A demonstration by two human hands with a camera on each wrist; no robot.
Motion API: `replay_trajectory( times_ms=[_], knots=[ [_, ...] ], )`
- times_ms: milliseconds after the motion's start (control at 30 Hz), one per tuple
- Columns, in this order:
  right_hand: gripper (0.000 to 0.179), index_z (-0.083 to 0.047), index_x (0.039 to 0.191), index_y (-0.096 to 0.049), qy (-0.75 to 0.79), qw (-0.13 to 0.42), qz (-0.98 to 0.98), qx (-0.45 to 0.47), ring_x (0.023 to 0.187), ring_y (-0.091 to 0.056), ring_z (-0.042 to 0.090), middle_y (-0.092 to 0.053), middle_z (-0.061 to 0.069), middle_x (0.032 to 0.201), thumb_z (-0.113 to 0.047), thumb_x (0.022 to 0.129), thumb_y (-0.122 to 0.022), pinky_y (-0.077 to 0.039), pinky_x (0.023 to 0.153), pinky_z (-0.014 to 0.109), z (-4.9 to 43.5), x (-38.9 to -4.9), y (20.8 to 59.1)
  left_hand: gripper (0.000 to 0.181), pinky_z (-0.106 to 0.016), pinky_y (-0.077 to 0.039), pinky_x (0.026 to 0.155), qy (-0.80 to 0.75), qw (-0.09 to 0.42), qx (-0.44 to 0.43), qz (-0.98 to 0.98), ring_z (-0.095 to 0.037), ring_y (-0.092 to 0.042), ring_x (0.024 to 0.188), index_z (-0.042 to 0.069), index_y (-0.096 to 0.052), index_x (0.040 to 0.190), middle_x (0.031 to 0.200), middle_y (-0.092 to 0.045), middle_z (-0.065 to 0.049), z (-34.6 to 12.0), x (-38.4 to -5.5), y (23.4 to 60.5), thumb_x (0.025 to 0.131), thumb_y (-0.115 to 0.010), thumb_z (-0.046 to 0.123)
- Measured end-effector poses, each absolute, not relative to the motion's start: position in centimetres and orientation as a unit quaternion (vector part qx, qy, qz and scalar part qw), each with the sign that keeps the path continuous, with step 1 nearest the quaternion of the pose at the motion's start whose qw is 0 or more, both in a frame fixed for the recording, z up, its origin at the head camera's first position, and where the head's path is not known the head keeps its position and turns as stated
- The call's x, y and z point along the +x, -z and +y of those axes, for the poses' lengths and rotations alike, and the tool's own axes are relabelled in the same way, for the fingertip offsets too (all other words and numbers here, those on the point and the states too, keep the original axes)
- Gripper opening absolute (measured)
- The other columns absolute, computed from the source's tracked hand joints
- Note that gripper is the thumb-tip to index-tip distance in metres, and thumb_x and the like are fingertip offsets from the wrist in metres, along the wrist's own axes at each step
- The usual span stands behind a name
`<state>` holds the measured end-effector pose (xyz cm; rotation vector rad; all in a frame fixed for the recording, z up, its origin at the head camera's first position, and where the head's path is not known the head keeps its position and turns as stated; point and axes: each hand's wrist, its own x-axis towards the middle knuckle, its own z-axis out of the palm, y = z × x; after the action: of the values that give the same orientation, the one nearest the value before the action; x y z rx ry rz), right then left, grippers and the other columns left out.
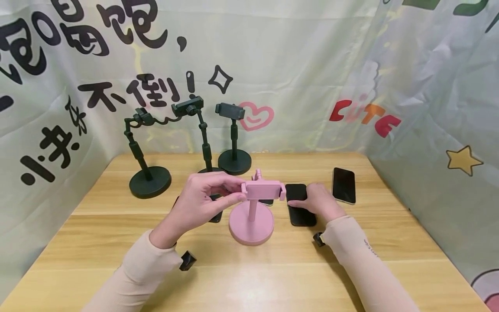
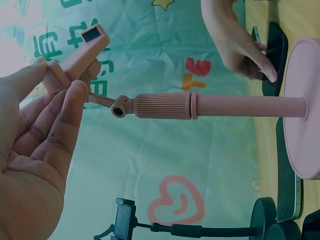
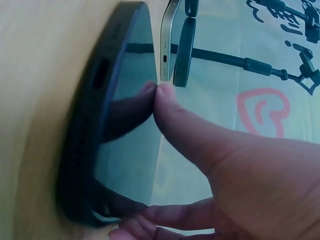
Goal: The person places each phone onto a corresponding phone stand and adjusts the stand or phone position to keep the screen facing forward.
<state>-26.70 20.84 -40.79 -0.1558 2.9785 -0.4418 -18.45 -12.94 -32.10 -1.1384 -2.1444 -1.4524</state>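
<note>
A pink phone stand (image 1: 251, 229) with a round base stands upright on the wooden table. My left hand (image 1: 202, 197) pinches the left end of its clamp (image 1: 264, 190) between thumb and fingers; the left wrist view shows this pinch on the tilted clamp (image 2: 80, 57). To the right of the stand lies a black phone (image 1: 303, 218), screen up. My right hand (image 1: 319, 200) reaches across it, thumb on the glossy screen and the other fingers at its right edge. In the right wrist view the thumb meets its reflection in the screen (image 3: 132, 160).
Another phone (image 1: 344, 185) lies farther right. A phone (image 1: 216, 216) is partly covered by my left hand, and one more (image 1: 267, 202) shows behind the pink stand. Three black stands, at left (image 1: 150, 183), middle (image 1: 206, 151) and right (image 1: 234, 162), occupy the back left before a printed curtain (image 1: 304, 65).
</note>
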Motion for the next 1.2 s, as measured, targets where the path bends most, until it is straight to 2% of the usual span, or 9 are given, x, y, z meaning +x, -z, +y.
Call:
replay_trajectory(
  times_ms=[100,267,367,667,767,833,900,1033,1200],
  knots=[
    [0.058,-0.008,0.067,-0.054,0.151,0.063,0.985,-0.06,0.06,-0.05,0.021,-0.042,0.001,0.064,-0.051,0.09,-0.086,-0.039,0.057,0.03,20.8,-26.6,40.7,0.025,-0.028,-0.066,0.073,0.506,0.157,-0.399,-0.748,-0.01,-0.075,0.082,0.008,-0.082,0.114,0.098,-0.08,-0.002,-12.9,-18.4,32.1,0.089,-0.087,0.004],
    [0.055,0.001,0.087,-0.064,0.159,0.086,0.983,-0.042,0.07,-0.053,0.024,-0.051,0.007,0.074,-0.048,0.088,-0.089,-0.043,0.064,0.032,20.7,-26.8,40.3,0.024,-0.029,-0.067,0.074,0.508,0.158,-0.398,-0.747,-0.01,-0.075,0.083,0.009,-0.082,0.113,0.098,-0.08,-0.001,-12.9,-18.3,32.1,0.089,-0.087,0.004],
    [0.057,0.003,0.095,-0.065,0.17,0.1,0.98,-0.031,0.073,-0.055,0.025,-0.056,0.009,0.079,-0.047,0.087,-0.09,-0.045,0.067,0.034,20.7,-26.7,40.2,0.025,-0.029,-0.067,0.073,0.507,0.158,-0.397,-0.749,-0.01,-0.075,0.083,0.01,-0.082,0.112,0.098,-0.079,0.0,-12.8,-18.2,32.1,0.089,-0.087,0.005],
    [0.058,0.004,0.105,-0.067,0.223,0.114,0.968,-0.017,0.08,-0.059,0.028,-0.065,0.015,0.089,-0.044,0.086,-0.092,-0.051,0.074,0.037,21.5,-27.0,40.4,0.025,-0.028,-0.066,0.073,0.506,0.159,-0.399,-0.748,-0.01,-0.074,0.082,0.009,-0.082,0.113,0.096,-0.079,-0.001,-12.7,-18.2,32.2,0.089,-0.087,0.005],
    [0.073,0.01,0.126,-0.065,0.237,0.119,0.964,-0.024,0.091,-0.064,0.032,-0.071,0.022,0.106,-0.045,0.086,-0.091,-0.056,0.086,0.044,21.9,-27.1,40.5,0.025,-0.028,-0.066,0.073,0.507,0.16,-0.399,-0.747,-0.01,-0.074,0.081,0.009,-0.082,0.112,0.096,-0.079,-0.001,-12.7,-18.2,32.2,0.089,-0.087,0.005],
    [0.086,0.014,0.14,-0.057,0.241,0.124,0.962,-0.032,0.1,-0.066,0.035,-0.07,0.027,0.119,-0.047,0.087,-0.09,-0.057,0.094,0.048,22.1,-27.2,40.6,0.025,-0.028,-0.066,0.073,0.505,0.163,-0.401,-0.747,-0.01,-0.074,0.081,0.009,-0.082,0.113,0.096,-0.079,-0.002,-12.7,-18.2,32.2,0.089,-0.087,0.005],
    [0.094,0.015,0.147,-0.05,0.249,0.133,0.958,-0.039,0.105,-0.066,0.035,-0.068,0.029,0.126,-0.048,0.088,-0.088,-0.056,0.098,0.051,22.3,-27.4,40.7,0.026,-0.028,-0.066,0.073,0.504,0.164,-0.401,-0.748,-0.01,-0.075,0.081,0.008,-0.082,0.113,0.096,-0.079,-0.002,-12.7,-18.2,32.2,0.088,-0.088,0.004],
    [0.09,0.012,0.148,-0.048,0.266,0.149,0.951,-0.043,0.105,-0.066,0.033,-0.068,0.025,0.124,-0.049,0.091,-0.085,-0.055,0.097,0.049,22.5,-27.4,40.7,0.026,-0.028,-0.066,0.073,0.501,0.165,-0.401,-0.749,-0.009,-0.075,0.082,0.009,-0.082,0.114,0.096,-0.079,-0.001,-12.7,-18.1,32.2,0.089,-0.088,0.005],
    [0.07,0.006,0.143,-0.051,0.291,0.159,0.942,-0.048,0.098,-0.064,0.029,-0.067,0.021,0.117,-0.041,0.099,-0.078,-0.054,0.089,0.042,22.2,-27.4,40.7,0.024,-0.029,-0.066,0.072,0.506,0.156,-0.396,-0.75,-0.009,-0.075,0.081,0.01,-0.082,0.113,0.095,-0.079,-0.001,-12.7,-18.1,32.2,0.09,-0.087,0.006]
  ],
)
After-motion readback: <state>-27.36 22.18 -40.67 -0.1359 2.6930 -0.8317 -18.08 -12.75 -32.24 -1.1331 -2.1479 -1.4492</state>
